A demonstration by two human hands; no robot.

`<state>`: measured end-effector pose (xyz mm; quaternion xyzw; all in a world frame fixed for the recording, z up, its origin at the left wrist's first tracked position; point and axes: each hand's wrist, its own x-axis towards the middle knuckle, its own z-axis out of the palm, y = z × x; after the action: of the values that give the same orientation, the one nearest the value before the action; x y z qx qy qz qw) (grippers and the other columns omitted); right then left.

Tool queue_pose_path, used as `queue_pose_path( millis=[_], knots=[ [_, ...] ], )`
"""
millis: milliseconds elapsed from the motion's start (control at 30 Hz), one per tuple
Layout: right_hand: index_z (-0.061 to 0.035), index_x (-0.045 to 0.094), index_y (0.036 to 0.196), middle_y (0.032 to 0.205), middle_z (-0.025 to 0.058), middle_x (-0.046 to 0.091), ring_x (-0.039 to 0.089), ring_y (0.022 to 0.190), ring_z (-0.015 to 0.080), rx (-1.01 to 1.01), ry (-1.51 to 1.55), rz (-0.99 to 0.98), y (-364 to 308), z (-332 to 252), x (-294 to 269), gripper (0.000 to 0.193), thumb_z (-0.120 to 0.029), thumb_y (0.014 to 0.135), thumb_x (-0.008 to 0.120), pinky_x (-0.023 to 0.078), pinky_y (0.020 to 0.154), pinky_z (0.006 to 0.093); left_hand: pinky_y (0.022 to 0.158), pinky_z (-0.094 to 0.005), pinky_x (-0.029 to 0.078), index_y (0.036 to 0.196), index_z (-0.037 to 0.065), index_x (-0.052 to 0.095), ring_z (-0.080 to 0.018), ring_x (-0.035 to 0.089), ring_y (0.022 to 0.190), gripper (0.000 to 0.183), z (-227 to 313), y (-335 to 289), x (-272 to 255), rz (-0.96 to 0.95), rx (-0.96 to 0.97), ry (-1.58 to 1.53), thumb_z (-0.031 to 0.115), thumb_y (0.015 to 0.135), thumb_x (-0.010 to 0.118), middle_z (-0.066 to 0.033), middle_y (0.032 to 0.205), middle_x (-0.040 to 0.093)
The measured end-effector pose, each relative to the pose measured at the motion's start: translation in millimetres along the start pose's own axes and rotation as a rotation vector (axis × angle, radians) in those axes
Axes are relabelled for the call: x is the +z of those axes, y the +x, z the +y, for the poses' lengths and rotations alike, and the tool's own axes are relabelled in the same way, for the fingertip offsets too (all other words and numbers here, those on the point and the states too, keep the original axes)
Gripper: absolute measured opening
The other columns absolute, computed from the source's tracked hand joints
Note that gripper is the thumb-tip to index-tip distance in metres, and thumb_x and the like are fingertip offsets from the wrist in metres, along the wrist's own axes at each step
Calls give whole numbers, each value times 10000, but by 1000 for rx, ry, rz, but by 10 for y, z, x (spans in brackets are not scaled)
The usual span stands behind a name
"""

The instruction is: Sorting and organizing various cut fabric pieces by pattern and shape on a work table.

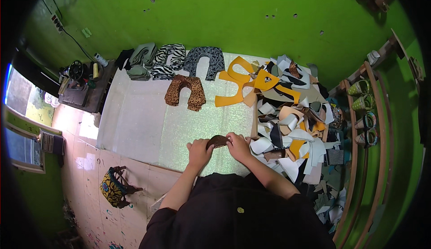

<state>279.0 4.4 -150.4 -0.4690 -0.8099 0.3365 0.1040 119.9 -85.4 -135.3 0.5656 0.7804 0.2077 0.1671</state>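
Near the front edge of the white table (139,114), a curved dark brown piece of sheet material (219,141) is stretched between my two hands. Its left end is gripped by my left hand (200,153), fingers closed. The fingers of my right hand (238,146) are closed on its right end. Beyond them lie leopard-print U-shaped pieces (194,97). Further back sit grey-black patterned U-shaped pieces (194,60), zebra-print pieces (175,51) and grey-green folded pieces (143,55). Yellow cut pieces (228,100) spread to the right.
A heap of mixed offcuts (298,134) fills the table's right side and spills downward. Along the right wall, a wooden rack (379,96) holds several shoes (361,103). A sewing machine (76,71) stands at the left, with a stool (114,188) on the tiled floor.
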Motion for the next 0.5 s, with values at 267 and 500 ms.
queue_pose_path(
  millis=[267, 500],
  knots=[
    [-177, 589, 977, 792, -6, 610, 558, 831, 186, -144, 45, 120, 10, 26, 39, 198, -147, 784, 621, 274, 797, 416, 784, -422, 293, 1036, 106, 615, -255, 548, 882, 303, 3, -59, 3, 7, -45, -75, 271, 781, 613, -88, 908, 621],
    [-180, 603, 997, 868, 9, 615, 549, 881, 194, -72, 22, 58, 62, 60, 56, 215, -182, 782, 615, 281, 794, 420, 804, -432, 292, 1164, 111, 552, -245, 524, 946, 475, -10, -48, 31, 36, -9, -7, 322, 748, 640, -81, 1019, 593]
  ],
)
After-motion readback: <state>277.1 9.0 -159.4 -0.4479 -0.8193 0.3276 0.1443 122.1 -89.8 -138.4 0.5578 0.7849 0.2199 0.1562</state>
